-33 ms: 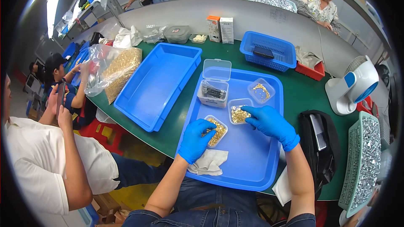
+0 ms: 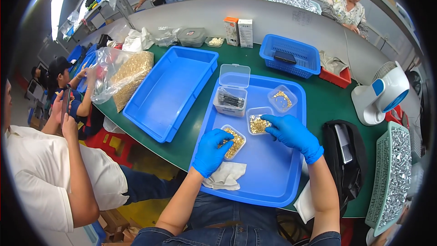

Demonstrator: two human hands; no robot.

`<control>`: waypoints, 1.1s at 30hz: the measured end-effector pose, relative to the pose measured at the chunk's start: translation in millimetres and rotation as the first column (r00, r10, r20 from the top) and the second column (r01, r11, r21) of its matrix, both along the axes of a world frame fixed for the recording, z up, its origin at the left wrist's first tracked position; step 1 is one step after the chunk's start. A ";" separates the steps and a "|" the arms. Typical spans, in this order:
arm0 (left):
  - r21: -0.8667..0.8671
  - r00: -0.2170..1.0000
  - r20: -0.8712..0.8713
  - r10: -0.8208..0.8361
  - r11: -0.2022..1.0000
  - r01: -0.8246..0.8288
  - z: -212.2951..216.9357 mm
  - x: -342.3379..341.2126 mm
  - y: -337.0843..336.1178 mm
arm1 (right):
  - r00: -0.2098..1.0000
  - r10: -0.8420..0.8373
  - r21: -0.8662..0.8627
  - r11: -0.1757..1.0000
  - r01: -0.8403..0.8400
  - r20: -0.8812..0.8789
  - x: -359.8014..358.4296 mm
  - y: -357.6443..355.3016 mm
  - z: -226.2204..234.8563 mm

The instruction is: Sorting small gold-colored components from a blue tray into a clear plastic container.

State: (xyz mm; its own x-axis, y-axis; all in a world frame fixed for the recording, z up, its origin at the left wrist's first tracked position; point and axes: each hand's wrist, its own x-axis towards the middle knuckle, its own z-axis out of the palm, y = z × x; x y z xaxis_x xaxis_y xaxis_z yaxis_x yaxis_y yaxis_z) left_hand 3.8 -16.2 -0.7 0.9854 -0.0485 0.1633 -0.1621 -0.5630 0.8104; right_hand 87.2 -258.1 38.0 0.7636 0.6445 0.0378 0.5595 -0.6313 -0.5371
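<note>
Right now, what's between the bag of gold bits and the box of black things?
The head view shows the left blue tray, then a strip of green table and the other tray's rim, between the bag and the box.

A clear, open tub [image 2: 244,138] holds small gold pieces [image 2: 236,144]; a similar box [image 2: 257,111] (its gold bits [image 2: 258,126] mostly nearside) sits upright just beyond, rightward.

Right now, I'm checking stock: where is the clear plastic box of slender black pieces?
In the head view, the box stands near the far left corner of the rounded-corner blue plastic tray, beyond the blue-gloved left hand.
</note>
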 end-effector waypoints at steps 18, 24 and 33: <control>0.184 0.834 0.471 -0.288 0.956 0.226 1.8 60.2 -62.0 | 0.982 -0.174 0.089 0.980 0.180 -0.072 4.7 2.7 -0.3; 0.112 0.808 0.483 -0.337 0.939 0.324 6.8 71.5 -79.0 | 0.988 -0.147 0.195 0.971 0.138 0.036 12.1 -6.7 -11.4; -0.029 0.873 0.379 -0.307 0.939 0.343 -6.6 75.2 -79.0 | 0.979 -0.114 0.194 0.978 0.081 0.166 16.9 -12.0 -15.8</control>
